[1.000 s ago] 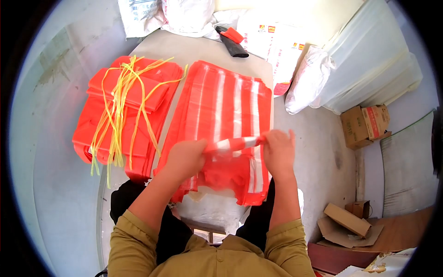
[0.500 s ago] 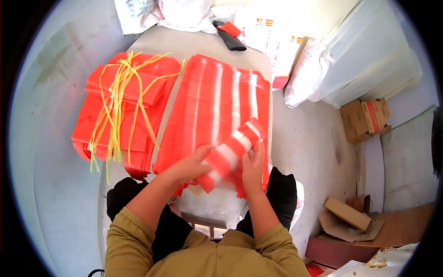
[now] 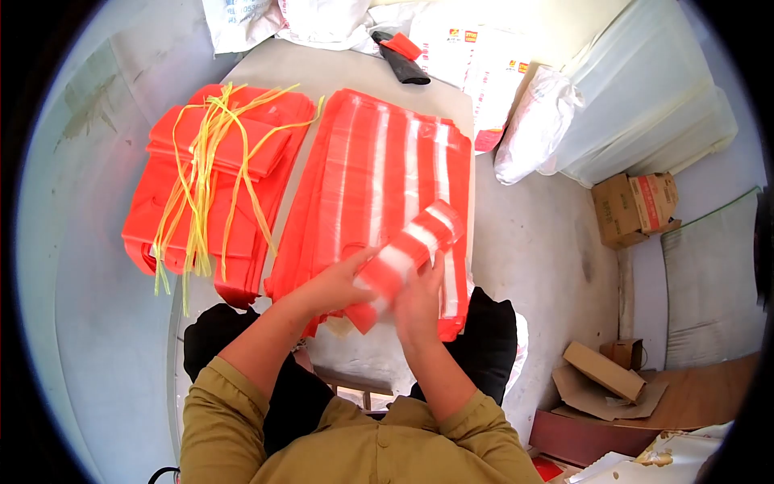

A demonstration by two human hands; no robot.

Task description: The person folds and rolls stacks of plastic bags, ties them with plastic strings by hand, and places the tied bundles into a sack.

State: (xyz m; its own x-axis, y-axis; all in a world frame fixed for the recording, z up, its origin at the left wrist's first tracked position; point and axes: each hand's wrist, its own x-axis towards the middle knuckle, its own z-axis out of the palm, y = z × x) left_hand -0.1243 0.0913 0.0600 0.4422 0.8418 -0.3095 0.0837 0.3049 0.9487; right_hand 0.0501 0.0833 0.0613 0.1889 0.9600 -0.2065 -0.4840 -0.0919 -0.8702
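- Striped bundle (image 3: 421,236), red and white, folded into a narrow flat band; held aslant above the near part of the table, toward its right edge. Handling note: best kept taut and squarely layered, the long edges even, so no sheet slips out of the fold.
- Left hand (image 3: 345,282): fingers grasping the bundle along its left side, close to the lower end. A firm, flat hold here should steady the layers.
- Right hand (image 3: 418,305): at the bundle's lower right side, blurred; contact likely, but whether the fingers grip or merely press cannot be told. Smoothing pressure along the length would suit better than pinching one spot.
- Striped sheets (image 3: 355,177), red and white, stacked beneath the bundle, ends overhanging the table's near edge. Forearms are best kept light over these, lest the pile skew.
- Red stack (image 3: 149,214), folded, by the table's left edge.
- Yellow ties (image 3: 205,161), loose, draped over the red stack.
- Table (image 3: 282,73), pale; white sacks (image 3: 326,24) along its far edge.
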